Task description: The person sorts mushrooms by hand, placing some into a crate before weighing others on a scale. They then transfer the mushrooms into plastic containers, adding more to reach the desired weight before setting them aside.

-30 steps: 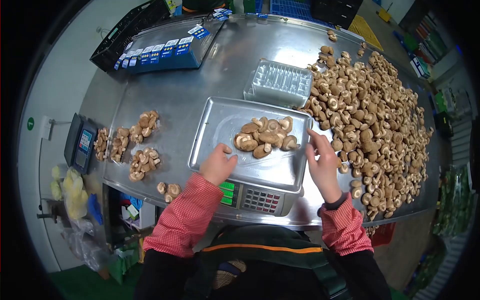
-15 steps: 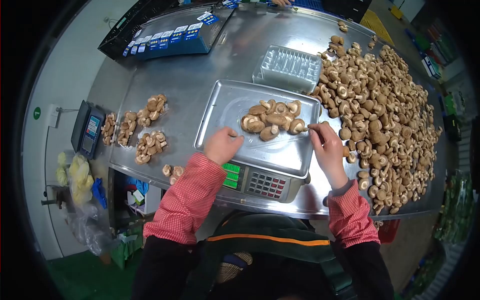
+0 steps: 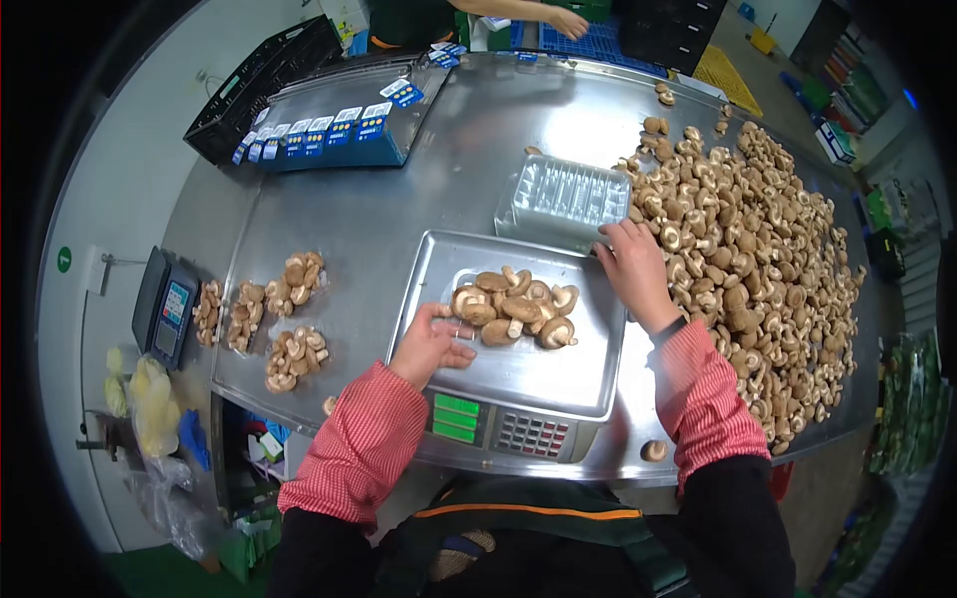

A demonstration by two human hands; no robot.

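Note:
A heap of brown shiitake mushrooms [image 3: 513, 307] lies on the steel pan of a weighing scale [image 3: 578, 384], apparently in a clear plastic tray whose edge barely shows. My left hand [image 3: 429, 344] is at the left end of this heap, fingers apart, with the fingertips close to the mushrooms. Beyond the pan stands a stack of clear plastic trays [image 3: 570, 194]. At its near right corner is my right hand [image 3: 636, 274], thumb and fingers apart and slightly bent; a firm grip on a tray is not visible.
A large pile of loose mushrooms [image 3: 748, 269] covers the table's right side. Several mushroom portions [image 3: 296, 357] sit at the left, beside a second scale [image 3: 164, 309]. Blue labels [image 3: 314, 135] line a metal box at the back. Another person's hand [image 3: 568, 22] is beyond the table.
My right hand has left the mushrooms at the pan's right side and moved up to the tray stack. My left hand's fingers have spread beside the heap. The view has tilted upward.

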